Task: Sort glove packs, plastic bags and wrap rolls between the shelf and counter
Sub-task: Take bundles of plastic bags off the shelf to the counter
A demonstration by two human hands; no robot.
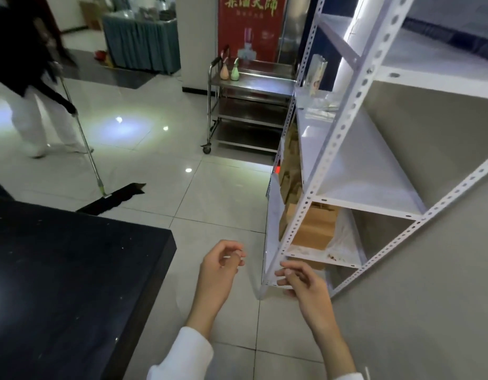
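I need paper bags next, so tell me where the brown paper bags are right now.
In the head view they stand on a lower level of the white shelf, right of centre: brown paper bags just above the right hand.

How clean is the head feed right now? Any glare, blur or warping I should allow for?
Head view: bright glare spots on the glossy floor tiles; the person mopping is motion-blurred; wide-angle distortion makes the white shelf uprights lean; the dark counter is dim with little surface detail; the left hand and right hand are fairly sharp.
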